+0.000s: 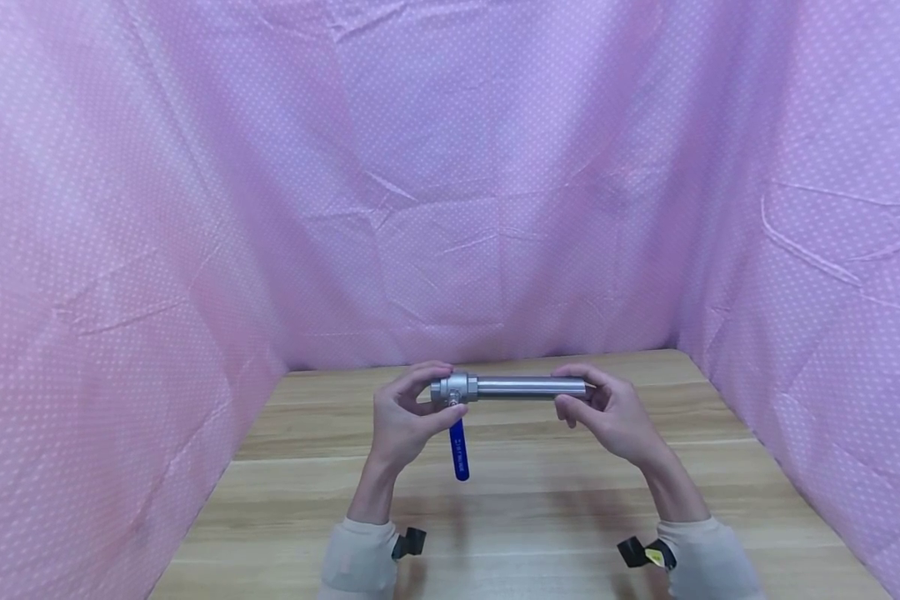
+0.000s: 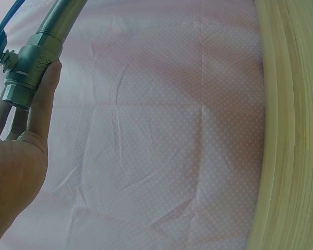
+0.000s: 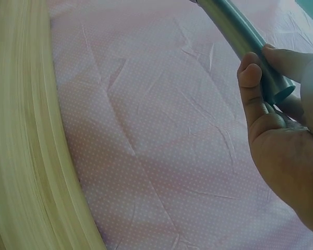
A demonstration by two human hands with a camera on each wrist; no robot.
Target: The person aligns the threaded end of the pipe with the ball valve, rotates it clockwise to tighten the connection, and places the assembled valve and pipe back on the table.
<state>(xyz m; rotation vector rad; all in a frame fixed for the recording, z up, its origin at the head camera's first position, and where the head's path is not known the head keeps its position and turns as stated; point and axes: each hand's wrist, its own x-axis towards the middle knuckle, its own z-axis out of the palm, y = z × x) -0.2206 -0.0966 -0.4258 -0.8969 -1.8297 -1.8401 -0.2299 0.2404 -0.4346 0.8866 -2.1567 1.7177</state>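
Note:
A metal ball valve [image 1: 459, 387] with a blue lever handle [image 1: 459, 450] is held up above the table. Joined to its right end is a smooth steel pipe [image 1: 525, 387], lying roughly level in the head view. My left hand [image 1: 408, 421] grips the valve body between thumb and fingers, and the lever points down toward me. My right hand [image 1: 611, 412] pinches the pipe near its far right end. In the right wrist view the pipe's open end [image 3: 285, 94] shows between thumb and fingers. The left wrist view shows the hexagonal valve end [image 2: 18, 96] against the left fingers.
A light wood table [image 1: 495, 517] lies below both hands. Pink dotted cloth [image 1: 450, 208] hangs behind it and along both sides. Small black wrist devices sit at the left sleeve [image 1: 360, 558] and the right sleeve [image 1: 712, 558].

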